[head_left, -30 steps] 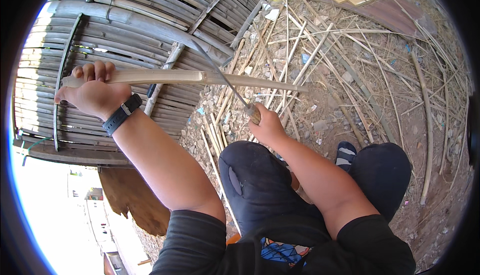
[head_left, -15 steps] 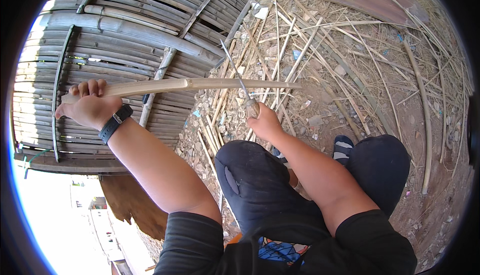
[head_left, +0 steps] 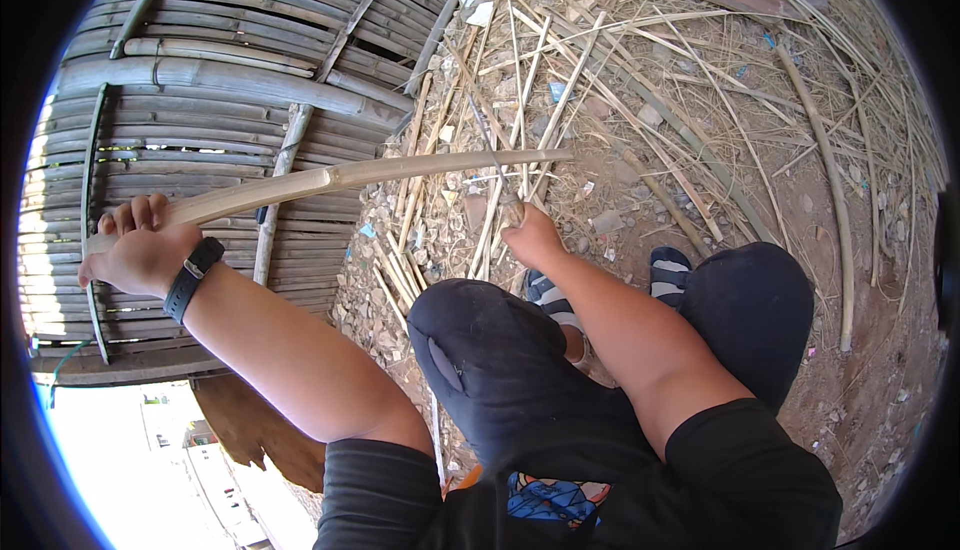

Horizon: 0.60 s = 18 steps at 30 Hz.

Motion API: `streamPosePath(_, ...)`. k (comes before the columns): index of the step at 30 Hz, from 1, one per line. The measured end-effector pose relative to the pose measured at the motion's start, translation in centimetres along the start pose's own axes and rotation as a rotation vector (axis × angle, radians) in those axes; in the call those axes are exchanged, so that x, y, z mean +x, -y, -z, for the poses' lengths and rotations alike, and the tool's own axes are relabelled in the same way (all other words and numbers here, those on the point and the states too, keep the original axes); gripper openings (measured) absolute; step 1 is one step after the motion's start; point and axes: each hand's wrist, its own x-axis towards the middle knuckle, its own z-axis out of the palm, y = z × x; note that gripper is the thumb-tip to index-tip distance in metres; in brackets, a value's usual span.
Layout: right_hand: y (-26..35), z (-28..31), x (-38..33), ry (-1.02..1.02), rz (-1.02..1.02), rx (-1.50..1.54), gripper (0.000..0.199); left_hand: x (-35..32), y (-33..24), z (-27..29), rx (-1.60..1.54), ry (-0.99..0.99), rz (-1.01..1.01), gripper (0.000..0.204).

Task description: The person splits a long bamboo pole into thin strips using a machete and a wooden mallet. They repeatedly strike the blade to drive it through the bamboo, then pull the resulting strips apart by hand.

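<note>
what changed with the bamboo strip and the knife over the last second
The left hand keeps its grip on the bamboo strip, whose far end has tilted up and now reaches past the knife blade. The right hand still holds the knife against the strip, seemingly farther from its tip than before. Both grips stayed, as did the seated pose, with the dark-clad knee raised.

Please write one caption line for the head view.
Left hand holds a bamboo strip; right hand works a knife along it.

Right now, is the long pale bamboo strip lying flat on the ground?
No, the left hand grips one end of the long pale bamboo strip, holding it up in the air.
</note>
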Motion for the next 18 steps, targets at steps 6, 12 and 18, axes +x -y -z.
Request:
streamPosePath(6,7.9,-0.5,-2.4,0.249,0.4,0.005,0.034,2.0,1.1,1.6,0.007,0.013,0.007,0.069)
streamPosePath(12,-2.1,-0.6,-0.8,-0.04,-0.041,0.028,0.03,2.5,1.4,1.3,0.001,-0.017,0.021,0.07)
streamPosePath(18,1.9,-0.2,-1.3,0.091,0.122,-0.035,0.03,4.7,2.1,4.7,-0.025,0.05,0.025,0.072)
